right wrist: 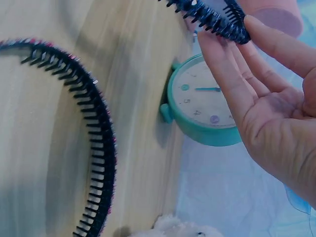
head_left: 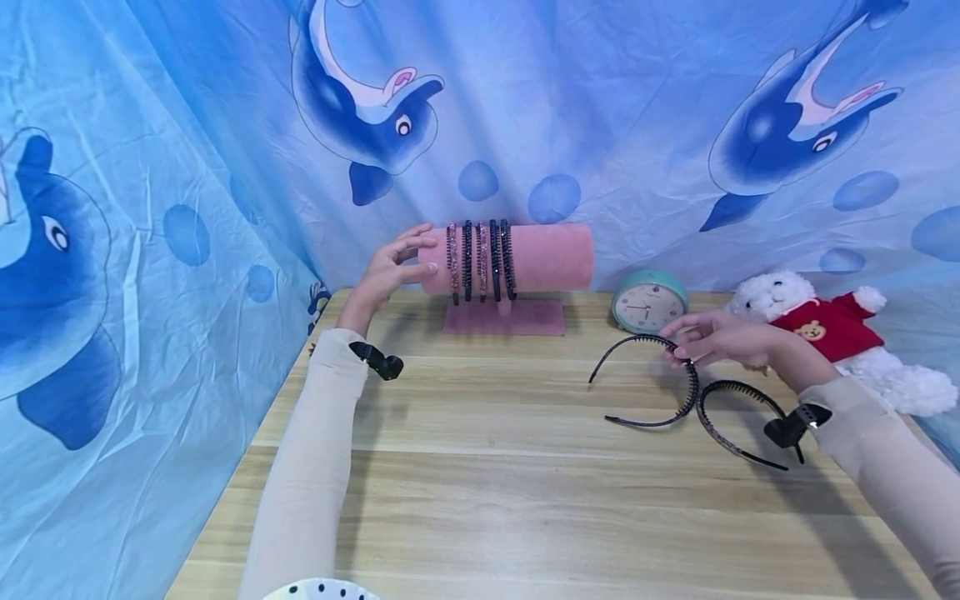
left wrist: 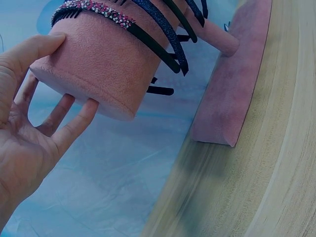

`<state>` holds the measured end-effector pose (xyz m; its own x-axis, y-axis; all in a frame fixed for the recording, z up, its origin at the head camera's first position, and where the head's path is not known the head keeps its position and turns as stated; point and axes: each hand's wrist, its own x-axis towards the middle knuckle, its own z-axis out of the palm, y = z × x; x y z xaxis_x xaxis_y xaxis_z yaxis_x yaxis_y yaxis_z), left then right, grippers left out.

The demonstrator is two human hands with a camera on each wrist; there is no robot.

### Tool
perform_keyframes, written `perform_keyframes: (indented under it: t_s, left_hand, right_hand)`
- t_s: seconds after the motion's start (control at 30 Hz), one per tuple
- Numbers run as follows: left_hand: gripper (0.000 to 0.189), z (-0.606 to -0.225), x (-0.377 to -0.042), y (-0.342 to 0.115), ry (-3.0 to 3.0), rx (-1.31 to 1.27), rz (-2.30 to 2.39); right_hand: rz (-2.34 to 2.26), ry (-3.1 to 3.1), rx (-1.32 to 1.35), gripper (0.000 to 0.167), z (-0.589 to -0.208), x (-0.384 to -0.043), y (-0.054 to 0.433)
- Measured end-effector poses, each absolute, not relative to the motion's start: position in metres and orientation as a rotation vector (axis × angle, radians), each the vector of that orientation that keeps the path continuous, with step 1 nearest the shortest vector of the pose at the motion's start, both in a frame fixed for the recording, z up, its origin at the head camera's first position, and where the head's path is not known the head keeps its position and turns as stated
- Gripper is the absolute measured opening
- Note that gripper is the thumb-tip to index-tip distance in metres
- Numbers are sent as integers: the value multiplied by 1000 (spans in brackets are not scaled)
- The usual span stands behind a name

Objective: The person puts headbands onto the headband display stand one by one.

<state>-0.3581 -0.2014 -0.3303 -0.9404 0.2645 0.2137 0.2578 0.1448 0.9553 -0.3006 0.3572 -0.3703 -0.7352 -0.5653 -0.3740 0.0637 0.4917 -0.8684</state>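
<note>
A pink velvety roll stand (head_left: 555, 258) holds several toothed headbands (head_left: 482, 262), some dark and some with pink glitter. My left hand (head_left: 388, 265) grips the roll's left end; in the left wrist view its thumb presses the side and its fingertips lie against the end face (left wrist: 84, 101). Over the right part of the table, my right hand (head_left: 720, 337) pinches a dark toothed headband (head_left: 692, 385) between thumb and fingers, its two ends pointing left. Another headband with pink glitter (right wrist: 109, 148) lies on the table beside it, partly under the right wrist in the head view.
A mint-green alarm clock (head_left: 648, 302) stands just behind the right hand. A white plush bear (head_left: 825, 333) in a red top lies at the table's right edge. Blue dolphin-print cloth (head_left: 510, 100) hangs behind and to the left of the wooden table (head_left: 480, 492).
</note>
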Motion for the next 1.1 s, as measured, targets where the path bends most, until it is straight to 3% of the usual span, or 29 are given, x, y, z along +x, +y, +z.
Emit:
perform_keyframes:
  t_s: [0.37,0.67,1.1]
  left_hand:
    - [46,-329,-358,-202,2396,535,1955]
    - [46,-331,-359,-202,2364,554,1986]
    - [45,-332,-361,-202,2354,534,1992]
  right_hand:
    - [-1229,2168,-458,55,-354,-300,351]
    - [-1260,2141,-602,45,-342,-307,349]
    - [-1306,2235,-499,47,-319,-312,337]
